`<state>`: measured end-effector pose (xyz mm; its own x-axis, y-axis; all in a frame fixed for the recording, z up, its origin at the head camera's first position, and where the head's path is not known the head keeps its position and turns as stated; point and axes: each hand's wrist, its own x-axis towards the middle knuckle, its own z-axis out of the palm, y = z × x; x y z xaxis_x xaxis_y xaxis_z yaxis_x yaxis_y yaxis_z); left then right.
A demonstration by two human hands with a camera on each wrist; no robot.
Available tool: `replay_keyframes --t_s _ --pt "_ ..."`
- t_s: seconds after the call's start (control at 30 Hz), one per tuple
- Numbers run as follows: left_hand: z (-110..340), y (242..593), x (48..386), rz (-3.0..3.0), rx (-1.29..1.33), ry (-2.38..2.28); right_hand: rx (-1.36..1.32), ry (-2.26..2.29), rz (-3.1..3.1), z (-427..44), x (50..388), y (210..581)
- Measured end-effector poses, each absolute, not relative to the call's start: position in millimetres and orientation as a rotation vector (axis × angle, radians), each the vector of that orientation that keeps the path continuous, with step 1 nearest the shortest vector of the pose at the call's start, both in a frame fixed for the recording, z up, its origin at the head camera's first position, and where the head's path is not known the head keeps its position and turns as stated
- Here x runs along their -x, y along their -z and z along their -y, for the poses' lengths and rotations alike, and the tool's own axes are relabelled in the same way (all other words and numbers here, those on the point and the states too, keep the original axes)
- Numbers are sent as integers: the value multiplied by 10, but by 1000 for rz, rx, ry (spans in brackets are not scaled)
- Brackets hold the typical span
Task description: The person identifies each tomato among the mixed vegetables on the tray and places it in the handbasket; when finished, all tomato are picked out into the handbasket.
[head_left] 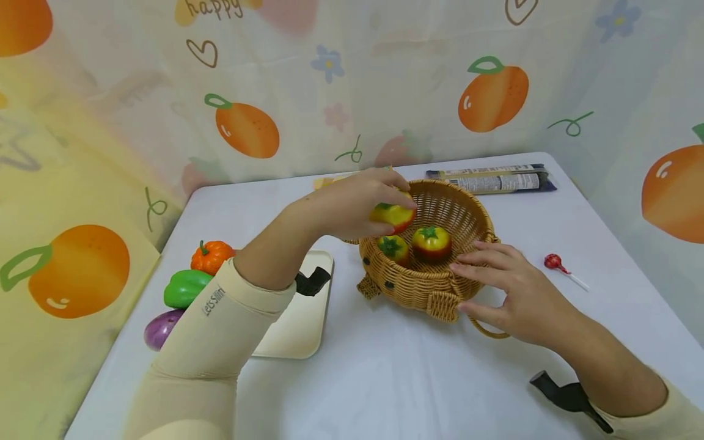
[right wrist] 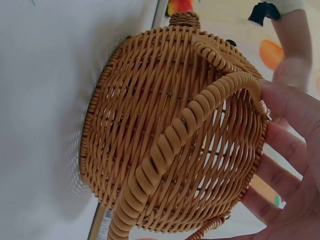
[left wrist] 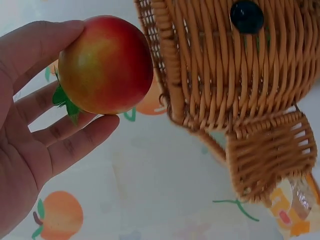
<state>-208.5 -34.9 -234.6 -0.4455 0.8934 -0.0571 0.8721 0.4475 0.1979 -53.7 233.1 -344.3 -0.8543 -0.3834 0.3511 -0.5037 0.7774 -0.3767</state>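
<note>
A red and yellow toy fruit [left wrist: 107, 65] with green leaves is held between the thumb and fingers of my left hand [head_left: 357, 201], above the left rim of the wicker basket [head_left: 412, 286]. Inside the basket lie two similar fruits, one [head_left: 431, 244] near the middle and another [head_left: 393, 249] at the left. My right hand [head_left: 519, 290] rests its spread fingers on the basket's right rim, the thumb lower down by the handle [right wrist: 165, 145]. In the right wrist view the fingertips touch the rim from outside.
Left of the basket lies a cream tray [head_left: 299, 327], partly under my left arm. An orange pumpkin [head_left: 211, 257], a green pepper [head_left: 186, 289] and a purple eggplant [head_left: 161, 329] sit further left. A red lollipop [head_left: 553, 261] lies right; dark packages [head_left: 495, 180] lie behind.
</note>
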Motion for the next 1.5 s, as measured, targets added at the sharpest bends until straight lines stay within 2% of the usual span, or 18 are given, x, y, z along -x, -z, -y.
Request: replay_keyframes --t_s 0.27,0.57,1.0,1.5 --pt "94 2546 2152 -2542 -1467 -194 -682 -692 2723 -2336 534 3457" --pt "47 2668 2220 -2559 -1473 -139 -690 -679 2700 -2346 534 3460" --pt "267 2663 2135 -2592 -1460 -217 -662 -677 2726 -2322 525 3451" --pt "769 2749 2055 -2677 -1297 -258 -679 -683 2719 -2323 528 3446"
